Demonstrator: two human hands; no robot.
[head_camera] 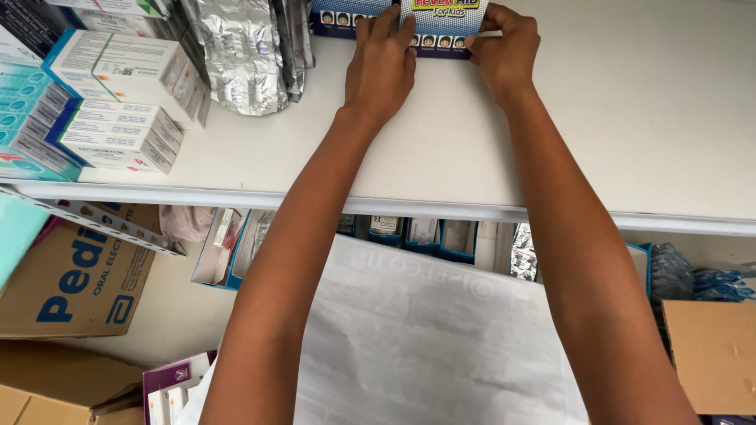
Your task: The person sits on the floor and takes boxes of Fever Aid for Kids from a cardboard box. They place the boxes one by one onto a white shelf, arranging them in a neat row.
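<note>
Both hands, left (381, 64) and right (505, 53), grasp a flat blue box (441, 24) on the white shelf (630, 118); long axis left-right. Contents not visible.

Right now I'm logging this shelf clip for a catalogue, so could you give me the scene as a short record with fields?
Setting: white shelf with a lower shelf under it
Left hand: grips the left end of a blue box at the back of the shelf
Right hand: grips the box's right end
Left of hands: silver blister packs; stacked white-and-blue cartons
Below: white plastic bag, brown cardboard box
</note>
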